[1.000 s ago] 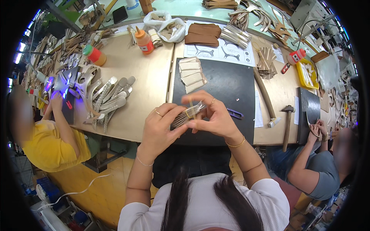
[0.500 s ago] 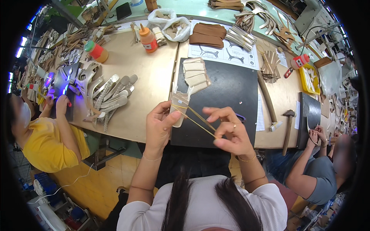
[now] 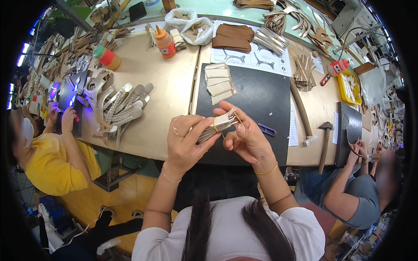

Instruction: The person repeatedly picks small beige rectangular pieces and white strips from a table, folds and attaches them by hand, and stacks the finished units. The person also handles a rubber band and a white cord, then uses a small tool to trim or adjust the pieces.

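- Bundle (image 3: 223,122): a fanned stack of thin pale pieces, held in the air over the mat (image 3: 261,95), toward the counter's near edge. The lifted position presumably leaves its far end clear for the band.
- Left hand (image 3: 186,138): closed around the bundle's near end, thumb on one side, fingers on the other. This grip appears to press the pieces together.
- Right hand (image 3: 249,138): grasping the band (image 3: 215,125), with bent, spread fingers in a loop at the bundle's far end. The spread seems to hold the loop open. (A yellow turn also crosses the bundle; whether it is the same band cannot be told.)
- Pale pieces (image 3: 220,82): overlapped in a row at the mat's far left corner, probably for easy pickup and to keep the near part free.
- Cutter (image 3: 267,129): flat near the mat's right edge, beside the right hand, likely parked within reach.
- Long hammer (image 3: 300,104): on the counter (image 3: 174,87), along the mat's right edge, head toward the near edge.
- Short hammer (image 3: 324,145): farther right, handle toward the counter's near edge, which would suit a quick grasp.
- Brown strips (image 3: 233,37): on the sheet (image 3: 275,65) beyond the mat's far edge, perhaps to keep it flat.
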The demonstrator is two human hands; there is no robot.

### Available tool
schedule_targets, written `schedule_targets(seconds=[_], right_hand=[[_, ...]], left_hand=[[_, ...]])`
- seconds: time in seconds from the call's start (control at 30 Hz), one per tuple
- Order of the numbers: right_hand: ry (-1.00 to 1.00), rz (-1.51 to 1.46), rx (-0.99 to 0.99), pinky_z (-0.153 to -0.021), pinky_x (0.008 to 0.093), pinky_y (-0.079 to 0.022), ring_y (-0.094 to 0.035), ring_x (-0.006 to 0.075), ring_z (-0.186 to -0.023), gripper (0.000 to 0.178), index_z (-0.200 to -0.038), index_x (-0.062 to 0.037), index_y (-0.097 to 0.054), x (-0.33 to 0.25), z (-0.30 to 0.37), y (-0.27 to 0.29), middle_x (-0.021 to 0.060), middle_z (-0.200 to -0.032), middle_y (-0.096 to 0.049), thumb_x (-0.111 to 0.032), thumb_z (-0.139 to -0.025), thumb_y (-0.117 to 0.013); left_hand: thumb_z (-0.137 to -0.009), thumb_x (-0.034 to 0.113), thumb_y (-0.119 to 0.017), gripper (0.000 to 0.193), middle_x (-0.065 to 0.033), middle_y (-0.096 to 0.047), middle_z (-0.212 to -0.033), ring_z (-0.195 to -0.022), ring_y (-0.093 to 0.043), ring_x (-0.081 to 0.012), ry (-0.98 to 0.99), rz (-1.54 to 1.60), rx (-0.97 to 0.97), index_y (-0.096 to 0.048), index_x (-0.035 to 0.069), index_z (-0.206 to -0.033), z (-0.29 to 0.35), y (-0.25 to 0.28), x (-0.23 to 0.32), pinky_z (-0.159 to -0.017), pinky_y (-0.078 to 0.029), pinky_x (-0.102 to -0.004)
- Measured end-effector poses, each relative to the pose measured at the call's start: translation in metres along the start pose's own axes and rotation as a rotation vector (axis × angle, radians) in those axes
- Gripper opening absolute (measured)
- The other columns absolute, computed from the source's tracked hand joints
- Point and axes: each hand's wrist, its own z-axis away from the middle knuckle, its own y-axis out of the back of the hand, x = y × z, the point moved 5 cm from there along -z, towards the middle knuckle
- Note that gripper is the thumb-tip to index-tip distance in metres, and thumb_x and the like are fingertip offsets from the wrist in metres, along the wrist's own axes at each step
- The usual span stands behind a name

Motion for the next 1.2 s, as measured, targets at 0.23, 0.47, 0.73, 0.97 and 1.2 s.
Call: schedule_targets(seconds=[0.23, 0.47, 0.73, 0.97, 1.2], right_hand=[[0.084, 0.352, 0.075, -0.061, 0.0244, -0.057, -0.066, 0.0150, -0.068, 0.068, -0.139, -0.0008, -0.040, -0.003, -0.006, 0.000, 0.0137, -0.127, -0.054, -0.021, -0.083, -0.073], [0.117, 0.426, 0.140, -0.056, 0.0217, -0.054, -0.064, 0.0120, -0.064, 0.048, -0.131, -0.0008, -0.050, -0.004, -0.008, -0.002, 0.0096, -0.115, -0.060, -0.014, -0.089, -0.068], [0.294, 0.515, 0.189, -0.052, 0.0188, -0.048, -0.064, 0.0095, -0.062, 0.028, -0.113, -0.0015, -0.063, -0.007, -0.013, 0.001, 0.0063, -0.090, -0.067, -0.014, -0.088, -0.069], [0.323, 0.130, 0.206, -0.052, 0.0224, -0.053, -0.066, 0.0125, -0.063, 0.019, -0.105, -0.0042, -0.058, -0.001, -0.018, 0.000, 0.0071, -0.086, -0.067, -0.018, -0.093, -0.063], [0.300, 0.044, 0.222, -0.053, 0.0246, -0.057, -0.067, 0.0135, -0.063, 0.020, -0.106, -0.0035, -0.056, 0.004, -0.016, -0.006, 0.0091, -0.086, -0.067, -0.019, -0.095, -0.060]], left_hand=[[-0.061, 0.005, -0.085, 0.049, -0.0084, -0.060, -0.097, -0.083, -0.060, -0.0241, 0.029, -0.045, -0.102, -0.065, 0.004, -0.106, 0.001, 0.005, -0.001, -0.068, -0.051, -0.0334], [-0.064, 0.005, -0.083, 0.046, -0.0102, -0.061, -0.096, -0.083, -0.063, -0.0227, 0.168, 0.056, -0.129, -0.066, 0.002, -0.107, 0.001, 0.005, -0.008, -0.071, -0.053, -0.0312], [-0.064, 0.008, -0.085, 0.054, -0.0103, -0.062, -0.100, -0.090, -0.062, -0.0201, 0.285, 0.187, -0.147, -0.063, 0.000, -0.113, -0.003, 0.008, -0.005, -0.078, -0.051, -0.0314], [-0.071, 0.007, -0.081, 0.073, -0.0128, -0.057, -0.115, -0.102, -0.058, -0.0196, 0.479, 0.654, 0.102, -0.042, -0.001, -0.133, 0.005, -0.008, -0.005, -0.089, -0.048, -0.0310], [-0.080, 0.000, -0.071, 0.065, -0.0124, -0.053, -0.117, -0.106, -0.055, -0.0170, 0.706, 0.946, 0.215, -0.038, -0.001, -0.136, 0.011, -0.015, -0.006, -0.090, -0.047, -0.0289]])
